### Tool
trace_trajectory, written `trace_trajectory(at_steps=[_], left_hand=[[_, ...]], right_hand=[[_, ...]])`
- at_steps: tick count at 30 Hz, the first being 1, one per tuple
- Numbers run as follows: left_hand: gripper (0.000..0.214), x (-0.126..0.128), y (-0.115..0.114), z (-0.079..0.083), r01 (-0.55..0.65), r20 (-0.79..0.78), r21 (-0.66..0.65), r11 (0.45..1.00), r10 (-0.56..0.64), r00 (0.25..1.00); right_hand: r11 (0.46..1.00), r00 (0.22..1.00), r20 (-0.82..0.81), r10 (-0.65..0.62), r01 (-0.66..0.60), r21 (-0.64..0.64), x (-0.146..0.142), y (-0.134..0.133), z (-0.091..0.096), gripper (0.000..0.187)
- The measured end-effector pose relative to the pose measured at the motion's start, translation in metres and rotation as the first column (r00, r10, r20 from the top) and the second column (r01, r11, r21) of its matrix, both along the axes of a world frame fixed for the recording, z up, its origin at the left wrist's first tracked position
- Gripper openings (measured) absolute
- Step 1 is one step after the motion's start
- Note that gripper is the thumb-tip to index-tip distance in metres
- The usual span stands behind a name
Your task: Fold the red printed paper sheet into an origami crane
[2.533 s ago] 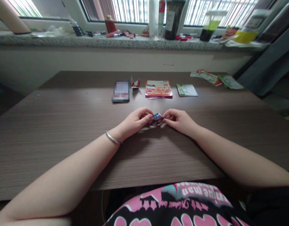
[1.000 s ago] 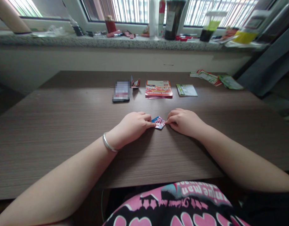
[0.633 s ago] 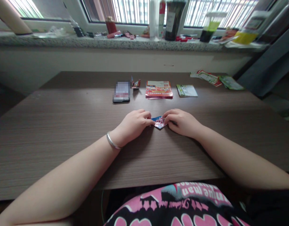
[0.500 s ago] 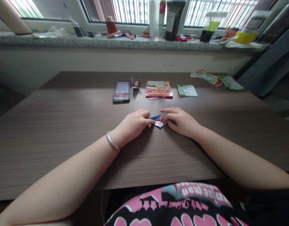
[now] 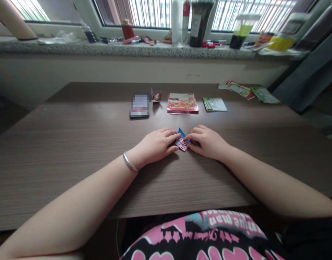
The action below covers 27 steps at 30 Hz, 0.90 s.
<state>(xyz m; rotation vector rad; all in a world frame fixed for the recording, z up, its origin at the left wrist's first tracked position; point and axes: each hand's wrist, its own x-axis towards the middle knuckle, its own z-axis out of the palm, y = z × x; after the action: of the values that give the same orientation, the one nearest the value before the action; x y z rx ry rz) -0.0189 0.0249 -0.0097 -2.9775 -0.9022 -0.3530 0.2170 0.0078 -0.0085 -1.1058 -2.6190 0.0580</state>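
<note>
Folded paper (image 5: 183,145), patterned in red and white with a blue flap poking up at the back, sits low on the desk (image 5: 74,162) between two hands. On its left side, the left hand (image 5: 160,144) lies palm down, fingers stretched forward over the edge, thumb spread apart below them. Opposite, the right hand (image 5: 205,142) curls in, forefinger bent over the paper and thumb tip near its right corner; from where I stand I can't tell whether they pinch it. Both wrists look fairly straight, the left one circled by a silver bangle (image 5: 130,162). From there the forearms slant outward, back toward the person's body.
</note>
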Motion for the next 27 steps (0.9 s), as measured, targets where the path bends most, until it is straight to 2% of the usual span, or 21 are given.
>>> trace_trajectory(at_steps=[4, 8, 13, 24, 27], left_hand=[[0.038, 0.001, 0.001, -0.001, 0.018, 0.024, -0.011, 1.0, -0.018, 1.0], [0.034, 0.003, 0.0, -0.003, 0.004, 0.056, 0.035, 0.999, -0.006, 0.998], [0.03, 0.006, -0.002, -0.003, -0.043, 0.057, 0.054, 0.998, 0.04, 0.998], [0.033, 0.006, -0.002, -0.003, 0.004, 0.018, 0.062, 0.998, -0.005, 1.0], [0.032, 0.005, -0.003, -0.002, 0.007, 0.004, 0.069, 0.998, -0.007, 1.0]], right_hand=[[0.999, 0.998, -0.049, 0.031, -0.03, 0.036, -0.001, 0.0, -0.003, 0.023], [0.998, 0.994, -0.089, 0.057, -0.057, 0.011, -0.004, 0.002, -0.005, 0.018], [1.0, 0.997, -0.076, 0.016, -0.017, -0.006, -0.009, 0.001, -0.006, 0.018], [0.997, 0.997, -0.001, -0.077, 0.077, 0.016, -0.018, -0.004, -0.008, 0.035], [0.996, 0.996, 0.001, -0.088, 0.088, 0.014, -0.019, -0.003, -0.009, 0.035]])
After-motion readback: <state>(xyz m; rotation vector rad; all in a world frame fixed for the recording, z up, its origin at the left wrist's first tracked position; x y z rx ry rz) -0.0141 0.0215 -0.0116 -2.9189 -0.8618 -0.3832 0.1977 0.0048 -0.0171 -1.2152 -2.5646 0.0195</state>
